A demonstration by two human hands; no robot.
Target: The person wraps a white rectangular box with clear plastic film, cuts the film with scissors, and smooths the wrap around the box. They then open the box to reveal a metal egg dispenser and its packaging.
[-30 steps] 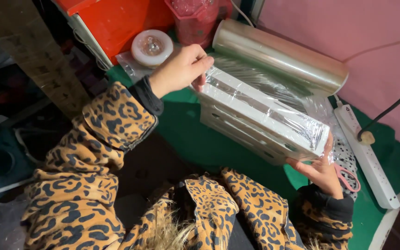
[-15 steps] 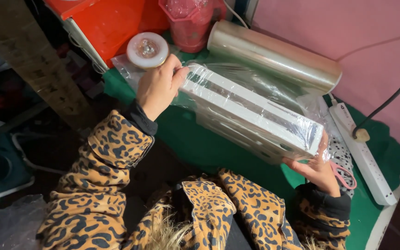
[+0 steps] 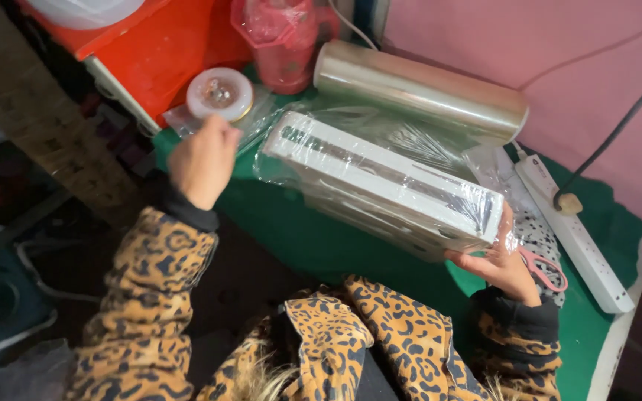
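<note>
The long white box (image 3: pixel 384 189), rectangular and hard-edged, lies at the centre of the green counter (image 3: pixel 299 238), sheathed in clear plastic film (image 3: pixel 410 145) that wrinkles and shines over its top face. It runs aslant from about ten o'clock down to four o'clock. At its four o'clock end the right hand (image 3: pixel 501 261) grips the lower corner from beneath, thumb pressed up against the filmed end face. The left hand (image 3: pixel 203 160) is off the box, at nine o'clock from its upper end and just apart from it, raised with fingers curled in; whether anything is pinched in it (a strand of film, perhaps) cannot be told.

Both sleeves are a soft leopard-print fabric with dark cuffs. At twelve o'clock from the box lies the roll of film (image 3: pixel 421 93), a smooth glossy cylinder, its loose sheet trailing down to the box. At eleven o'clock sits a round roll of tape (image 3: pixel 219 94), flat and pale, and beside it a pink translucent container (image 3: pixel 276 41). At three o'clock lie pink-handled scissors (image 3: pixel 544 267), partly behind the right hand, and beyond them a white power strip (image 3: pixel 574 230) near the pink wall (image 3: pixel 544 67).
</note>
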